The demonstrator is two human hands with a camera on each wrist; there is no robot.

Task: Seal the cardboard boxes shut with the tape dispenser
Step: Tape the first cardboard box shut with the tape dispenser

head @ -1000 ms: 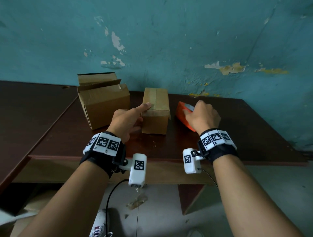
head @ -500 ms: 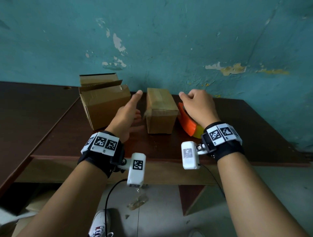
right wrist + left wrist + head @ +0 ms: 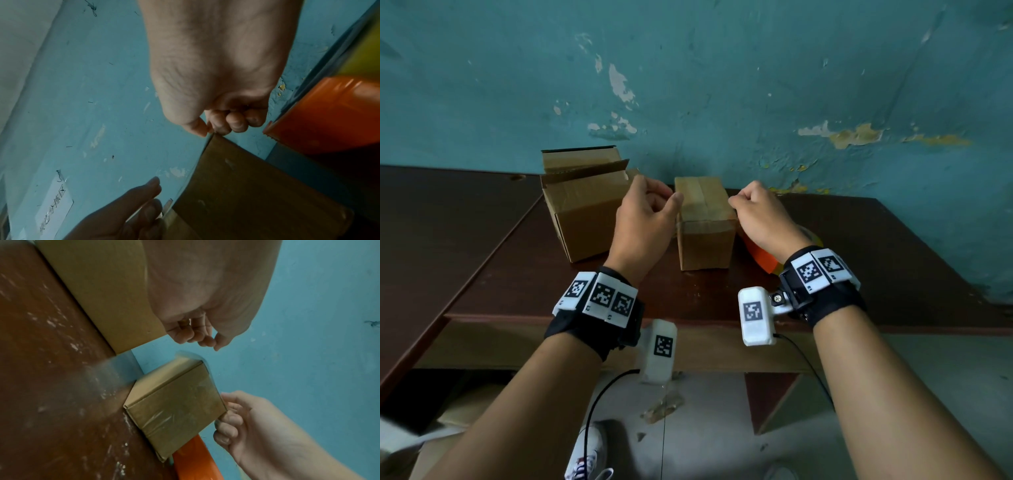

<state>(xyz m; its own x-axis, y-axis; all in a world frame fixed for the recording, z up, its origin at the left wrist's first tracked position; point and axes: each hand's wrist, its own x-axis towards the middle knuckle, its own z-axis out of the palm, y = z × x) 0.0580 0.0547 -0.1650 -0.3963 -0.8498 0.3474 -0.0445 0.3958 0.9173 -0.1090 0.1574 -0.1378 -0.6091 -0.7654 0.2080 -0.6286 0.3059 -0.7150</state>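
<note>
I see small taped brown cardboard box [image 3: 705,222] on dark wooden table [image 3: 517,284]. Left hand [image 3: 645,219] loosely curled, empty, beside box. Right hand [image 3: 763,214] pinching box's top right edge. Orange tape dispenser [image 3: 762,257] beside box, under right wrist.

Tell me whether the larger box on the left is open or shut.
Open: the larger box has its top flaps standing up, untaped, unlike the smaller taped box beside it.
</note>
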